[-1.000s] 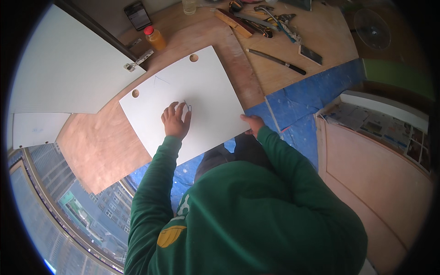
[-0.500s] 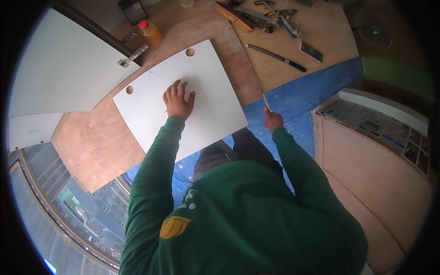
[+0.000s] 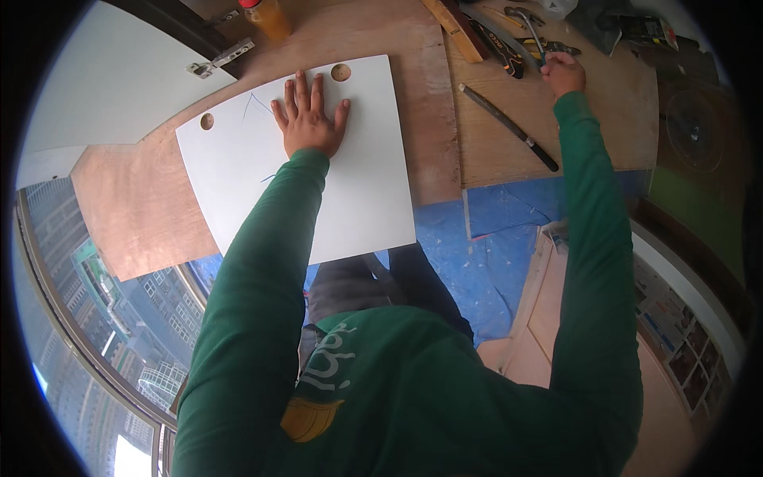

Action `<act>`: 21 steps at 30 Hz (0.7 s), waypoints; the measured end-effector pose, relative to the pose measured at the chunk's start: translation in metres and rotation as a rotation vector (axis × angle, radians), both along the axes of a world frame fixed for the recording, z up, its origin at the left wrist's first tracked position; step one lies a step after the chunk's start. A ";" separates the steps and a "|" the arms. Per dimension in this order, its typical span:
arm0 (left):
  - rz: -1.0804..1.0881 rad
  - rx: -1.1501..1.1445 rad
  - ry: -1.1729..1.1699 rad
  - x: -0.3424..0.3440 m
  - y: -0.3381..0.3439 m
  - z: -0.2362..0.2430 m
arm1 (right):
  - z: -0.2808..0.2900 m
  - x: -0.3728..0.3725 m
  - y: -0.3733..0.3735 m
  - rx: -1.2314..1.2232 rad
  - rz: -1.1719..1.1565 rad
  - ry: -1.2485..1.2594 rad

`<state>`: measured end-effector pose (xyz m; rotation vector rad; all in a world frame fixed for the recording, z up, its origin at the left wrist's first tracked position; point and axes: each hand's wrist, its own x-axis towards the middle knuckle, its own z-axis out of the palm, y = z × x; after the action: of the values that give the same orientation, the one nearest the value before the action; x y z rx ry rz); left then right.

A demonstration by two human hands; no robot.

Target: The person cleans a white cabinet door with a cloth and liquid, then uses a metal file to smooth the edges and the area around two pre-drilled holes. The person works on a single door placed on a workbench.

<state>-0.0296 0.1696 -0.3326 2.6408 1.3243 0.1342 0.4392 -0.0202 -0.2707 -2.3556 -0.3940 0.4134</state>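
My left hand [image 3: 311, 123] lies flat on a white board [image 3: 358, 191], its fingers spread. The board has two round holes near its far corners and a few blue pen marks. Over at the far right, my right hand [image 3: 565, 73] reaches among the tools, its fingers closed at the handle of a hammer [image 3: 537, 30]. The end of that handle is hidden by the hand. Pliers with yellow and black grips [image 3: 560, 48] lie close to these fingers. A long thin tool with a black handle [image 3: 509, 126] rests nearer to me, between the board and my right arm.
A wooden plane-like block [image 3: 453, 30] and a yellow-black cutter [image 3: 497, 49] lie on the plywood bench [image 3: 433, 159]. An orange bottle with a red cap [image 3: 269, 17] stands behind the board. A hinged white door [image 3: 127, 87] is at left; blue sheeting [image 3: 485, 262] lies below.
My right hand has moved from beside my body up and away to the hammer. My left hand has spread flatter on the board. The view has shifted.
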 end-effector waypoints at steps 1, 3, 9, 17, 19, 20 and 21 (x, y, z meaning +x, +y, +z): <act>-0.008 -0.004 -0.005 0.008 -0.004 0.000 | -0.020 0.040 -0.004 -0.024 0.052 -0.155; 0.019 0.003 0.030 -0.004 -0.001 -0.006 | -0.040 0.056 0.026 -0.408 0.233 -0.531; 0.018 0.004 -0.007 0.000 -0.002 -0.009 | -0.077 0.119 0.042 -0.771 0.379 -0.415; 0.028 0.002 0.013 -0.002 -0.001 -0.009 | -0.060 0.133 0.050 -0.667 0.439 -0.321; 0.026 -0.002 0.008 0.000 -0.001 -0.010 | -0.059 0.132 0.047 -0.707 0.501 -0.242; 0.025 -0.001 0.008 0.001 -0.002 -0.011 | -0.059 0.131 0.047 -0.711 0.481 -0.202; 0.023 0.000 0.008 0.001 -0.002 -0.010 | -0.059 0.130 0.047 -0.732 0.493 -0.200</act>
<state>-0.0284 0.1679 -0.3430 2.6301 1.3574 0.1268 0.5689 0.0269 -0.3300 -3.0090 -1.0809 0.6315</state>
